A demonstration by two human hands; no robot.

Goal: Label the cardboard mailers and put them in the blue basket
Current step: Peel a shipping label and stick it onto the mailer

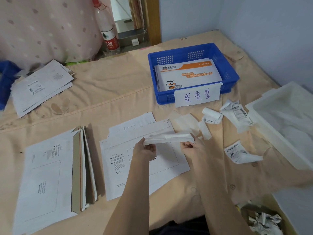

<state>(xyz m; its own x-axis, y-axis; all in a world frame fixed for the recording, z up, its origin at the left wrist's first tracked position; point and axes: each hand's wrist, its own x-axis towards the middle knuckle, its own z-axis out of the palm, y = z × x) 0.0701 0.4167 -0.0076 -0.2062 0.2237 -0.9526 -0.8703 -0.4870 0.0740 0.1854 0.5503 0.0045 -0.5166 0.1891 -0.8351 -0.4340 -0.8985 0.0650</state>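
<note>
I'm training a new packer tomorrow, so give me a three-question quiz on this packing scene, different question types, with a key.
1. True or false: the blue basket already holds a mailer.
2. Multiple choice: what do the left hand and right hand hold between them? A) a water bottle B) a white strip of paper C) a pen
3. Fill in: the open mailer under the hands lies on the ____ bedsheet.

Key: 1 true, an orange and white mailer lies in it; 2 B, each hand pinches one end; 3 peach.
</note>
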